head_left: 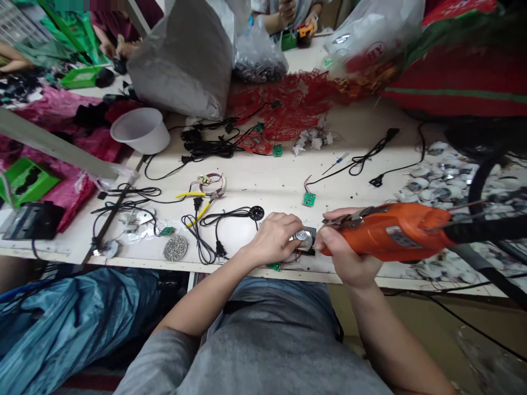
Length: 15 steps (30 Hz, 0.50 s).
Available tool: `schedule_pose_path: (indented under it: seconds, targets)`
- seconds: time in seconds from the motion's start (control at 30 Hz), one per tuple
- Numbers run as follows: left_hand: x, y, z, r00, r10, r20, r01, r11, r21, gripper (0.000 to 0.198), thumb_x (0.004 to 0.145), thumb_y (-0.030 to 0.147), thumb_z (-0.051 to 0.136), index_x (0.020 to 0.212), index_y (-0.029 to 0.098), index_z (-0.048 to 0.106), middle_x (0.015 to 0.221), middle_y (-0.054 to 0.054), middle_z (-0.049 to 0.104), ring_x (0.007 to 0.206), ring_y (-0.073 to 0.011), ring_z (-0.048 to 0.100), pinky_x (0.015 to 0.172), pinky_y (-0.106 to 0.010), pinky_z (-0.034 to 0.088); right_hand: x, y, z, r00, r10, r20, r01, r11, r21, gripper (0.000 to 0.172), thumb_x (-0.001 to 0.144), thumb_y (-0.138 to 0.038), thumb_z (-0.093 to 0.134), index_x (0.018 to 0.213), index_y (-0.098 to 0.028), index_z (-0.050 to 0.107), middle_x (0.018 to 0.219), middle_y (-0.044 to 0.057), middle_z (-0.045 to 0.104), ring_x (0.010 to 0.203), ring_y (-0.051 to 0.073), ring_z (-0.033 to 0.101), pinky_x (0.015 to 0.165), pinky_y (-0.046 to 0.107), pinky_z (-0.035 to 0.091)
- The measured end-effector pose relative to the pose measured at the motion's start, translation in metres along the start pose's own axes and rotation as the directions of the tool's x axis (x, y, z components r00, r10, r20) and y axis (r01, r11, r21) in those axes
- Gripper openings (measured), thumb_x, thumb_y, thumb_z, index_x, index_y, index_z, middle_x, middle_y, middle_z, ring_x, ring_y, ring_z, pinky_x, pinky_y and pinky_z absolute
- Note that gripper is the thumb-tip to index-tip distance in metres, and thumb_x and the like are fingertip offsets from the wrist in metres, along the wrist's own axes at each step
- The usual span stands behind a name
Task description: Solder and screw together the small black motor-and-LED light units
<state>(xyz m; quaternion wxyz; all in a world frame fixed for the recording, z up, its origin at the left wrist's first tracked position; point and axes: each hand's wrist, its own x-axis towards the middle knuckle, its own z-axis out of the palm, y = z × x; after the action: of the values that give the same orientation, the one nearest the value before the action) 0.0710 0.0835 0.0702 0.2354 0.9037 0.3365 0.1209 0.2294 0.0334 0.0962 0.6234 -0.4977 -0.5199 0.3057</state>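
Observation:
My right hand (354, 263) is wrapped round an orange electric screwdriver (395, 231), which lies level with its front end pointing left. My left hand (278, 236) has its fingers curled on a small silver motor (303, 236) seated at a dark housing (312, 239). The screwdriver's front end is close to that housing; whether they touch is hidden by my right thumb and fingers. Red wires and a green circuit board (274, 266) show under my left hand at the table edge. A black round perforated disc (256, 213) lies just beyond that hand.
Yellow-handled pliers (206, 203), a dish of screws (175, 248), black power cords (214, 148) and a circuit board (309, 198) lie on the white table. Many motors (428, 181) are heaped right. A white bowl (141, 130) stands back left. Co-workers' hands (287, 11) show across the table.

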Motion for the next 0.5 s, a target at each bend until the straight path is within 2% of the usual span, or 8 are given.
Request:
schedule_pose_path:
  seconds: [0.13, 0.23, 0.3, 0.37, 0.43, 0.5]
  targets:
    - [0.002, -0.001, -0.003, 0.999, 0.016, -0.049, -0.020, 0.997, -0.080, 0.020, 0.090, 0.023, 0.057, 0.107, 0.017, 0.066, 0.108, -0.009, 0.070, 0.100, -0.0248, 0.065, 0.090, -0.038, 0.049, 0.003, -0.003, 0.005, 1.000, 0.012, -0.003, -0.012, 0.999, 0.035, 0.021, 0.081, -0.031, 0.074, 0.093, -0.020, 0.061, 0.066, -0.002, 0.059, 0.060, 0.017, 0.063, 0.057, 0.032, 0.057]
    - [0.004, -0.009, -0.006, 0.991, -0.036, -0.130, -0.007, 0.948, -0.318, 0.021, 0.089, 0.027, 0.060, 0.106, 0.019, 0.067, 0.109, -0.008, 0.069, 0.099, -0.0220, 0.066, 0.088, -0.035, 0.051, 0.003, -0.006, 0.008, 1.000, -0.009, 0.020, 0.008, 0.999, 0.046, 0.017, 0.081, -0.025, 0.073, 0.093, -0.021, 0.062, 0.066, -0.003, 0.060, 0.055, 0.015, 0.060, 0.057, 0.032, 0.057]
    - [0.004, -0.017, -0.006, 0.972, -0.144, -0.186, 0.025, 0.849, -0.528, 0.024, 0.085, 0.032, 0.066, 0.104, 0.019, 0.069, 0.105, -0.008, 0.070, 0.099, -0.0216, 0.065, 0.089, -0.034, 0.051, 0.004, -0.007, 0.009, 1.000, -0.028, 0.014, 0.027, 0.998, 0.060, 0.018, 0.080, -0.025, 0.074, 0.094, -0.021, 0.063, 0.065, -0.004, 0.060, 0.050, 0.013, 0.058, 0.052, 0.030, 0.055]
    - [-0.001, -0.024, -0.003, 0.932, -0.315, -0.180, 0.066, 0.635, -0.770, 0.033, 0.080, 0.038, 0.073, 0.107, 0.018, 0.069, 0.102, -0.007, 0.072, 0.098, -0.0214, 0.065, 0.089, -0.035, 0.052, 0.005, -0.006, 0.008, 1.000, -0.017, 0.006, 0.017, 0.996, 0.086, 0.019, 0.081, -0.027, 0.075, 0.095, -0.020, 0.063, 0.063, -0.004, 0.060, 0.045, 0.012, 0.056, 0.046, 0.027, 0.051]
    - [-0.009, -0.030, 0.001, 0.877, -0.473, -0.084, 0.068, 0.296, -0.953, 0.044, 0.075, 0.040, 0.077, 0.113, 0.019, 0.067, 0.103, -0.008, 0.073, 0.095, -0.0208, 0.067, 0.084, -0.034, 0.054, 0.006, -0.004, 0.006, 1.000, 0.023, 0.001, -0.023, 0.992, 0.125, 0.021, 0.082, -0.030, 0.075, 0.095, -0.019, 0.063, 0.060, -0.005, 0.058, 0.043, 0.013, 0.055, 0.042, 0.027, 0.048]
    - [-0.019, -0.032, 0.004, 0.838, -0.545, 0.022, 0.014, -0.019, -1.000, 0.048, 0.071, 0.034, 0.079, 0.115, 0.019, 0.064, 0.108, -0.009, 0.073, 0.095, -0.0212, 0.069, 0.084, -0.035, 0.057, 0.006, -0.002, 0.003, 0.998, 0.061, 0.007, -0.061, 0.985, 0.164, 0.023, 0.083, -0.033, 0.075, 0.096, -0.019, 0.062, 0.057, -0.005, 0.057, 0.042, 0.014, 0.055, 0.041, 0.028, 0.048]
